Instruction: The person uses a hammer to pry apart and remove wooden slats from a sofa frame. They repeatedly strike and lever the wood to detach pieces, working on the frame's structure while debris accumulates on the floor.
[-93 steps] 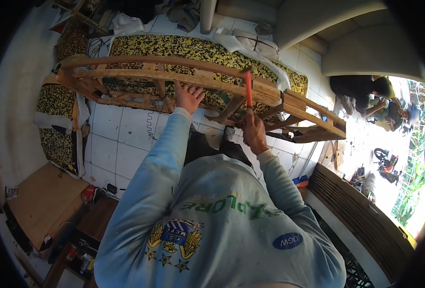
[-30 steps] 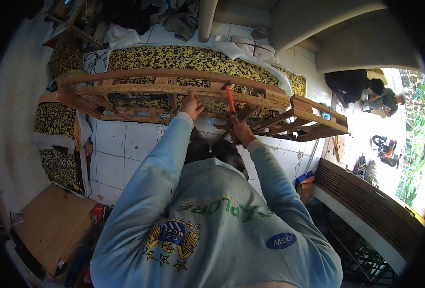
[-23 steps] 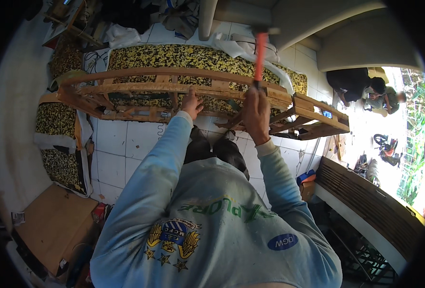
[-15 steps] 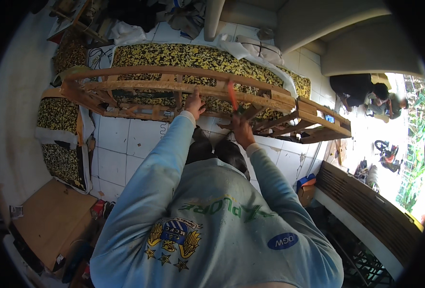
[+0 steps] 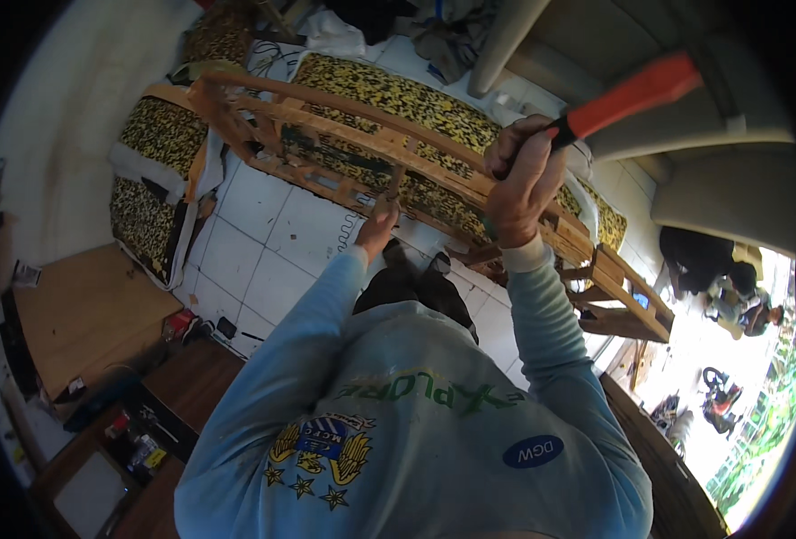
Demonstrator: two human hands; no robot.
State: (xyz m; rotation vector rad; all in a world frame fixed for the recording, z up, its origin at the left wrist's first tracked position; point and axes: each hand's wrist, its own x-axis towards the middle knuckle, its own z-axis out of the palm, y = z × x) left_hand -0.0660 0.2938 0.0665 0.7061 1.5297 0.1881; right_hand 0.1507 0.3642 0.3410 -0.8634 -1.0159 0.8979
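A long wooden frame of rails and short cross pieces stretches across in front of me. My left hand is closed at its near side, beside a short upright piece. Raised over the frame's right part, my right hand is closed round the dark end of a red-handled tool. The red part points up and to the right; its far end is blurred, so I cannot tell its exact kind. A wavy metal spring shows next to my left hand.
Yellow-and-black patterned cushions lie behind the frame, with another patterned piece at left. A brown board rests at lower left. Pale curved furniture stands at upper right. People sit by the bright opening. White tiles cover the floor.
My right hand has risen away from the frame, lifting the red-handled tool up and right. My left hand stays at the frame. The whole view has turned, shifting the frame's angle.
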